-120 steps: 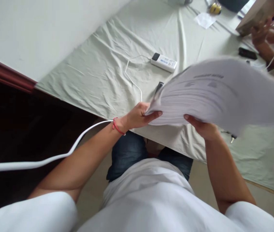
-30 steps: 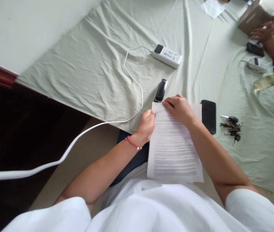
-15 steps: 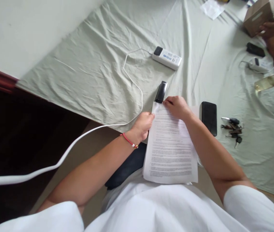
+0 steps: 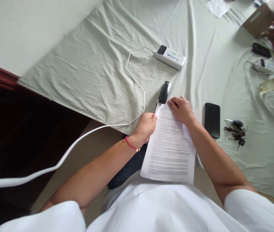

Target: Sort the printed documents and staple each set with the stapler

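Observation:
A stack of printed papers point(image 4: 170, 148) reaches from the table edge to my white shirt. My left hand point(image 4: 146, 126) is closed on its left edge near the top, with a red bracelet on the wrist. My right hand point(image 4: 181, 109) has its fingers bent and pinched on the upper right edge of the stack. Between the two hands, a black stapler point(image 4: 164, 92) sits over the top left corner of the papers. A white device with a black end point(image 4: 171, 57) lies beyond the stapler, with a white cable point(image 4: 144, 93) running from it.
A black phone point(image 4: 212, 120) and a bunch of keys point(image 4: 236, 130) lie right of my right hand on the green cloth point(image 4: 98, 74). At the far right, another person's hands hold a cardboard box point(image 4: 259, 21) near a second phone point(image 4: 261, 50).
The whole view has shifted slightly, so the table things appear a little further right. The papers' lower end has swung slightly left. Both hands keep their hold.

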Demonstrator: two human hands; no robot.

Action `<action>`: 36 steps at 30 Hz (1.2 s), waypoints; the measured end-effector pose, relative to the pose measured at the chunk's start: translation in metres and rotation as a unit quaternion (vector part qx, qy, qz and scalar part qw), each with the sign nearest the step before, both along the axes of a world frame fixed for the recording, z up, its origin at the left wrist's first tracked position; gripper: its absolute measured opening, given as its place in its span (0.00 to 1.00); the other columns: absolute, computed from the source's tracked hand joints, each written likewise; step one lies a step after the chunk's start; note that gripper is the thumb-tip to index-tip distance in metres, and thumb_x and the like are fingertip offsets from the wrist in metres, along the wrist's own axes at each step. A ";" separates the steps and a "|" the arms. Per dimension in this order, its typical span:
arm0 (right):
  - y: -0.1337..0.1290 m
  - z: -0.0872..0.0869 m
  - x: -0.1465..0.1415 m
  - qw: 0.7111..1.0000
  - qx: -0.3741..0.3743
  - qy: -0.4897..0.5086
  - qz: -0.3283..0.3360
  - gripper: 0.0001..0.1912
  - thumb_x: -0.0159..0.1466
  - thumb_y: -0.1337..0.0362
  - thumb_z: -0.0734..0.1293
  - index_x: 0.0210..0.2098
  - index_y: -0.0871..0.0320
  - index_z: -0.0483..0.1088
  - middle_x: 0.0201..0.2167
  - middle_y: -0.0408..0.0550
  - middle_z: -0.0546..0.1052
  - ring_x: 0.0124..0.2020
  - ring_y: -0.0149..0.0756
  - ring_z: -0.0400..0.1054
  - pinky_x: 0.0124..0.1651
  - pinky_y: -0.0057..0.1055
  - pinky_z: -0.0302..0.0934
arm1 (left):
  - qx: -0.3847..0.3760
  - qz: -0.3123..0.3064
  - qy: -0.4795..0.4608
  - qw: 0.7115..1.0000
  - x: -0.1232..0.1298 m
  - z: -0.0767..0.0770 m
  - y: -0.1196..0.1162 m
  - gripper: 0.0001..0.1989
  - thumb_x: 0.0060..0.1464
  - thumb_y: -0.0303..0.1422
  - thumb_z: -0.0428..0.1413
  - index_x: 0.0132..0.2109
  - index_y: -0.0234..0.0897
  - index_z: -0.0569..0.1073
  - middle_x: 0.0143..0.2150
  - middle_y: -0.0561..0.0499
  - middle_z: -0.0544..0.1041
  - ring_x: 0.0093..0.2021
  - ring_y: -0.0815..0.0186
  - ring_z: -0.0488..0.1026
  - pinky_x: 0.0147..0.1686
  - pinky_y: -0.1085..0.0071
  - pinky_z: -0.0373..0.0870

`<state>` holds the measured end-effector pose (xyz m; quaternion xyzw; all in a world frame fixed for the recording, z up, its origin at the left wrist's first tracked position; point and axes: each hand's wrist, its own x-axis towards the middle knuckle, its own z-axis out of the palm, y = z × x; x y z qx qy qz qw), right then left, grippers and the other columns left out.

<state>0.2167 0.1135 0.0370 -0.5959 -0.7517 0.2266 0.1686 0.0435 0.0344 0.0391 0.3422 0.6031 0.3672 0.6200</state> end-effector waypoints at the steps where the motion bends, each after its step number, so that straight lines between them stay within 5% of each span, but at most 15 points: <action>1: 0.000 0.000 0.000 1.000 0.002 0.005 0.001 0.13 0.69 0.58 0.63 0.32 0.55 0.75 0.28 0.47 0.74 0.39 0.42 0.68 0.50 0.41 0.63 | 0.003 0.000 0.013 1.000 -0.001 0.000 0.000 0.18 0.61 0.27 0.52 0.22 0.37 0.66 0.20 0.57 0.63 0.22 0.70 0.59 0.24 0.72 0.53; 10: 0.019 0.012 -0.016 0.991 0.098 0.075 -0.054 0.13 0.70 0.59 0.63 0.50 0.53 0.75 0.49 0.50 0.81 0.56 0.49 0.68 0.61 0.51 0.64 | 0.003 0.013 0.015 1.000 -0.004 -0.011 0.000 0.15 0.59 0.28 0.53 0.24 0.37 0.70 0.22 0.53 0.69 0.25 0.67 0.66 0.27 0.71 0.58; 15: 0.041 0.021 -0.039 0.997 0.074 0.025 0.023 0.21 0.71 0.58 0.62 0.62 0.55 0.69 0.66 0.55 0.72 0.65 0.51 0.65 0.70 0.55 0.58 | 0.014 0.032 0.010 0.999 -0.002 -0.016 0.001 0.17 0.59 0.27 0.55 0.21 0.38 0.66 0.20 0.54 0.65 0.22 0.69 0.61 0.25 0.70 0.54; 20: 0.057 0.010 -0.062 0.997 -0.001 -0.051 0.064 0.30 0.73 0.51 0.60 0.69 0.58 0.62 0.76 0.55 0.57 0.78 0.55 0.47 0.78 0.60 0.43 | 0.001 0.026 0.007 1.000 -0.001 -0.015 0.001 0.18 0.61 0.27 0.52 0.22 0.38 0.66 0.21 0.53 0.68 0.24 0.67 0.65 0.26 0.70 0.57; 25: 0.059 0.003 -0.068 0.992 -0.035 -0.108 0.057 0.29 0.75 0.50 0.56 0.70 0.54 0.62 0.79 0.49 0.52 0.80 0.53 0.37 0.78 0.65 0.38 | 0.002 0.021 0.006 1.000 -0.002 -0.014 0.002 0.15 0.59 0.28 0.52 0.24 0.37 0.71 0.23 0.52 0.72 0.26 0.66 0.68 0.27 0.70 0.61; 36: 0.040 -0.009 -0.066 0.993 0.052 -0.082 0.066 0.24 0.76 0.54 0.54 0.65 0.47 0.70 0.74 0.45 0.64 0.79 0.50 0.44 0.78 0.63 0.33 | 0.029 -0.003 0.059 0.998 -0.005 -0.012 -0.001 0.15 0.58 0.31 0.52 0.22 0.38 0.66 0.20 0.56 0.65 0.24 0.68 0.60 0.26 0.70 0.55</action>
